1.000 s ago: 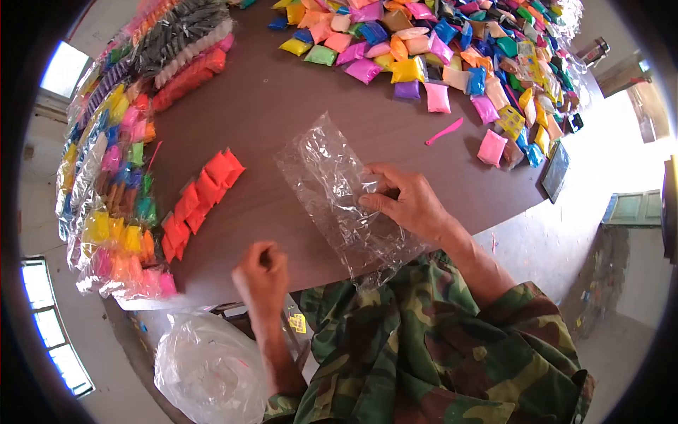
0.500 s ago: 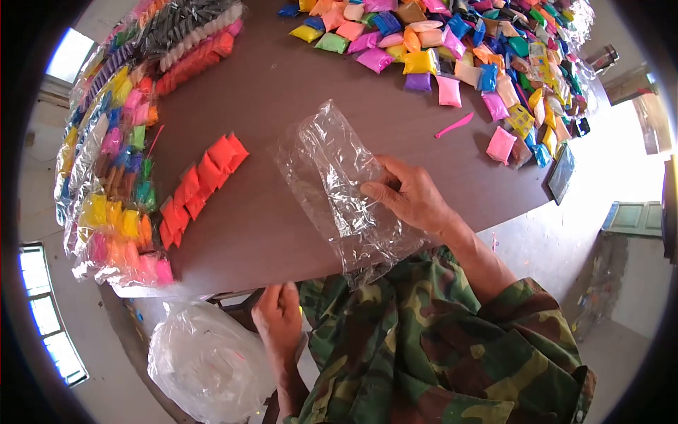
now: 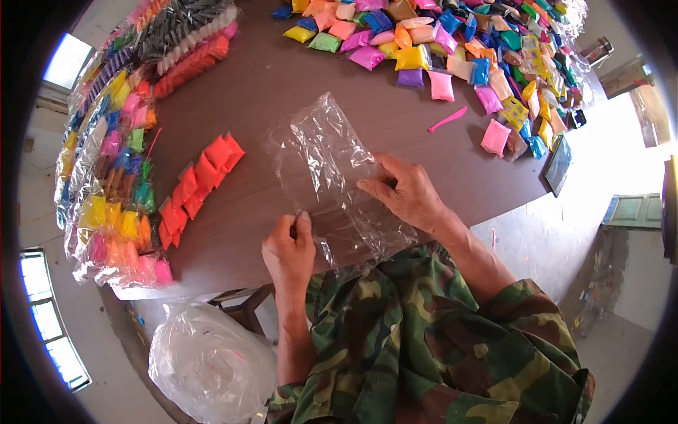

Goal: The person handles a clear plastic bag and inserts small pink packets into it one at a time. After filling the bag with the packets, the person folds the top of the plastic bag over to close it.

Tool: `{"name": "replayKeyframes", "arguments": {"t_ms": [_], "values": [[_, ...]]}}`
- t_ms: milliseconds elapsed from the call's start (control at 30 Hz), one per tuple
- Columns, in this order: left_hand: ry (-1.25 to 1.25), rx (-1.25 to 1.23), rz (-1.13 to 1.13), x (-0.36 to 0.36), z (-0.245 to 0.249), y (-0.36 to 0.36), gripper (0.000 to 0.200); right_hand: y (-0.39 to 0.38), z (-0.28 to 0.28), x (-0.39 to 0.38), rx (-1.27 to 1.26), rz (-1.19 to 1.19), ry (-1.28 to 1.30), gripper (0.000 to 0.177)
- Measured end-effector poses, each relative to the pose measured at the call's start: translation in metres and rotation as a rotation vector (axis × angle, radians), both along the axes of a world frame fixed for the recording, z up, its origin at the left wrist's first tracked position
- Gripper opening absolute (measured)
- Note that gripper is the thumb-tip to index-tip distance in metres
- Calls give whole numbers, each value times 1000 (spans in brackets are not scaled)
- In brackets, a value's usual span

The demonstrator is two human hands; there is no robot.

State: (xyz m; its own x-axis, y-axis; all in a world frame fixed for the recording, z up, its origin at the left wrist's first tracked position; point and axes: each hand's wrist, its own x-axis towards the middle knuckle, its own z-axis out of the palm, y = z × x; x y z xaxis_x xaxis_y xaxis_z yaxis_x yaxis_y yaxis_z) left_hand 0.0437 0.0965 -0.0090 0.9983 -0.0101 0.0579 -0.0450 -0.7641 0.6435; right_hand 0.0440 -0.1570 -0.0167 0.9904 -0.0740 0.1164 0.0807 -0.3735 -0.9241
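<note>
A clear plastic bag (image 3: 328, 152) is spread above the brown table, wrinkled and shiny, with no contents visible. My right hand (image 3: 409, 194) pinches its right edge between thumb and fingers. At the bag's left lower edge, my left hand (image 3: 291, 247) is closed, thumb pressed against the curled fingers, gripping the film there. To the left of the bag lies a slanting double row of red-orange packets (image 3: 201, 185).
Rows of bagged colourful packets (image 3: 116, 177) line the table's left side. A heap of loose packets (image 3: 452, 42) covers the far right. A pink plastic knife (image 3: 448, 119) and a dark flat device (image 3: 558, 166) lie nearer. A large translucent bag (image 3: 208, 360) stands below the table edge.
My left hand has risen from below the table edge to the bag's left side and closed on it. The bag is spread wider; my right hand keeps its hold.
</note>
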Motion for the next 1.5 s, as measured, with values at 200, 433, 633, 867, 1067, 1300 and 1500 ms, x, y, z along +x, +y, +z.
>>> {"name": "replayKeyframes", "arguments": {"t_ms": [200,433,633,867,1067,1300,1500], "values": [[-132,30,99,-2,-2,35,28,-4,-2,2,26,-39,52,40],[-38,133,-26,-31,16,3,28,1,-8,1,59,-52,-14,40],[-87,156,-23,-24,0,-10,19,-1,6,-2,-34,-34,-4,42],[-56,221,39,-19,0,4,12,2,-9,-5,-94,-29,-186,42],[-89,531,253,-38,-1,104,12,-2,-10,-2,-19,-23,-71,47],[-87,588,181,-69,33,98,24,-3,-8,1,-47,27,-127,45],[-222,375,-280,-39,26,5,41,-1,-6,1,-64,32,-158,40]]}}
